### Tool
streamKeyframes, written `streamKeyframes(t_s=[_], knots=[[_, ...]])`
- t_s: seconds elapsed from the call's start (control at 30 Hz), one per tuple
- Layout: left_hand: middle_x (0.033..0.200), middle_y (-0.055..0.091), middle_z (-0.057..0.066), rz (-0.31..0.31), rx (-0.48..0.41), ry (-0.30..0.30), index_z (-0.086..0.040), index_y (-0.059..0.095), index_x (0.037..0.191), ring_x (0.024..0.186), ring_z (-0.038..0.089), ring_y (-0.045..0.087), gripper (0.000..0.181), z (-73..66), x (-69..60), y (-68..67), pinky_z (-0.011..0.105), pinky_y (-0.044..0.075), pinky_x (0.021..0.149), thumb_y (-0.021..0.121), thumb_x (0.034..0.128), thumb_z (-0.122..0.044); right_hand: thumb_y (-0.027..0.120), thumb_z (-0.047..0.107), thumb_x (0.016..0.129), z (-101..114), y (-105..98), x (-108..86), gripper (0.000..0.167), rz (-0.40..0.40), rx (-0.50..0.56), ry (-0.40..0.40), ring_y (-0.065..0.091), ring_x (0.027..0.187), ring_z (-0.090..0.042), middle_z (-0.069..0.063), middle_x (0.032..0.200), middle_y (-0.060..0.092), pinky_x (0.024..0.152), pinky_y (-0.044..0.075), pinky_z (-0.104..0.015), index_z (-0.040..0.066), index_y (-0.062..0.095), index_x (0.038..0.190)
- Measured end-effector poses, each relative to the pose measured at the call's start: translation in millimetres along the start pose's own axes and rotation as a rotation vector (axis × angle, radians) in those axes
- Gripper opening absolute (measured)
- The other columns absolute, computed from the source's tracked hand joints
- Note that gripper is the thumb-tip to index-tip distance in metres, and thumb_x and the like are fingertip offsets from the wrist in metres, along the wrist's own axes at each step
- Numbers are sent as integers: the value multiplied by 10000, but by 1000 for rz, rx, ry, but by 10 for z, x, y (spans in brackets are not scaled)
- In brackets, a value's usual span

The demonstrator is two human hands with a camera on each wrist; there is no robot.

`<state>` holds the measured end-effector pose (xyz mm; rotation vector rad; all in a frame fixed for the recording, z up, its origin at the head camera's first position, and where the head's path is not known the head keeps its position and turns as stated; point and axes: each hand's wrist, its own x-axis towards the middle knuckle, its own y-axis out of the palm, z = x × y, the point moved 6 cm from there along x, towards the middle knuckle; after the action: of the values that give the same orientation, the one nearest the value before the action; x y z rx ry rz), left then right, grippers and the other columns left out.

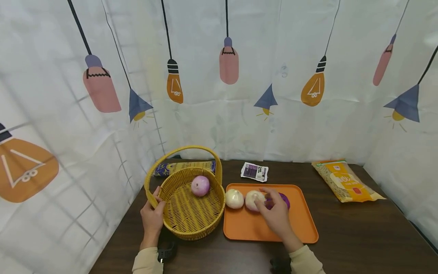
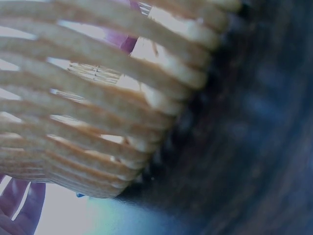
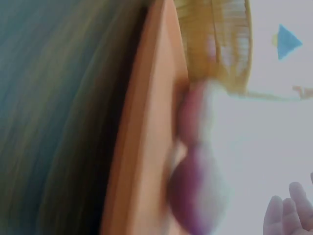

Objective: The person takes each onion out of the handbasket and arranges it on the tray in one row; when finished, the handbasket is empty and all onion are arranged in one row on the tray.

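A yellow woven basket [image 1: 191, 232] with a tall hoop handle stands on the left of the table. One light purple onion [image 1: 200, 183] lies inside it. My left hand [image 1: 152, 217] grips the basket's left side by the foot of the handle. On an orange tray [image 1: 260, 232] are a white onion [image 1: 234, 198], a pale onion [image 1: 253, 198] and a deep purple onion [image 1: 285, 201], partly hidden by my right hand [image 1: 276, 213]. That hand hovers over the tray, its fingers spread beside the pale onion. In the right wrist view, its fingers [image 3: 289, 215] look apart from the onions.
Behind the basket lies a blue and yellow packet [image 1: 186, 166]. A small white and purple sachet [image 1: 254, 172] sits beyond the tray. Toward the right edge of the dark table [image 1: 345, 236] rests an orange and clear food bag [image 1: 349, 182]. A lamp-patterned curtain [image 1: 205, 121] hangs behind.
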<state>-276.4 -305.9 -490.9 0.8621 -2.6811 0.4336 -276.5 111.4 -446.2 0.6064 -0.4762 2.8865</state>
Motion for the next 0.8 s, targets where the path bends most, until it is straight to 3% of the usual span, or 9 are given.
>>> streamKeyframes(t_s=[0.13, 0.23, 0.33, 0.43, 0.57, 0.63, 0.7, 0.8], knots=[[1368, 584, 1, 2, 1, 6, -50, 688, 1208, 857, 116, 555, 316, 0, 5, 10, 155, 365, 669, 574, 914, -23, 754, 25, 824, 164, 325, -9, 384, 128, 87, 32, 607, 969, -318, -116, 1140, 626, 792, 542, -332, 102, 660, 1189], [1366, 586, 20, 2, -3, 13, -45, 689, 1203, 673, 101, 451, 316, -2, 4, 14, 174, 351, 621, 572, 911, -14, 718, -56, 824, 312, 545, -9, 392, 206, 175, 22, 598, 1011, -410, -166, 1175, 624, 825, 539, -418, 38, 646, 1198], [1365, 587, 29, 2, -12, 15, -41, 690, 1199, 646, 76, 431, 315, -2, 5, 23, 174, 349, 604, 572, 910, -9, 699, -54, 840, 390, 736, -9, 403, 281, 234, 10, 591, 1067, -456, -224, 1216, 616, 864, 526, -429, -3, 621, 1232], [1367, 586, 19, 8, -14, 6, -47, 686, 1210, 724, 84, 484, 320, 3, 8, 37, 167, 359, 628, 574, 913, -13, 707, 42, 870, 384, 901, -12, 418, 341, 267, 13, 582, 1127, -436, -233, 1271, 595, 905, 509, -405, 23, 608, 1276], [1371, 582, 6, 9, 3, -9, -75, 674, 1244, 811, 95, 511, 346, -1, -8, 18, 155, 361, 660, 574, 916, -32, 714, 186, 889, 362, 1119, -28, 434, 403, 219, 3, 576, 1184, -349, -171, 1312, 588, 961, 478, -410, 115, 603, 1302], [1376, 577, 33, 15, 10, -18, -54, 672, 1241, 812, 125, 509, 344, -91, -38, -12, 160, 359, 660, 570, 914, -24, 712, 213, 890, 380, 1221, -28, 430, 427, 188, -9, 572, 1200, -309, -131, 1315, 592, 977, 466, -408, 143, 602, 1300], [1376, 574, 70, 18, 14, -14, -28, 672, 1228, 791, 110, 505, 335, -192, -61, -40, 161, 357, 660, 565, 911, -17, 710, 197, 890, 416, 1314, -12, 445, 443, 162, -20, 559, 1218, -300, -113, 1324, 585, 992, 452, -419, 125, 590, 1312], [1383, 561, 100, 29, 5, -17, -8, 667, 1227, 743, 116, 485, 336, -212, -45, -34, 171, 359, 658, 563, 907, -4, 725, 180, 874, 458, 1426, 43, 484, 451, 138, -42, 536, 1240, -315, -99, 1332, 576, 1004, 438, -442, 89, 576, 1325]])
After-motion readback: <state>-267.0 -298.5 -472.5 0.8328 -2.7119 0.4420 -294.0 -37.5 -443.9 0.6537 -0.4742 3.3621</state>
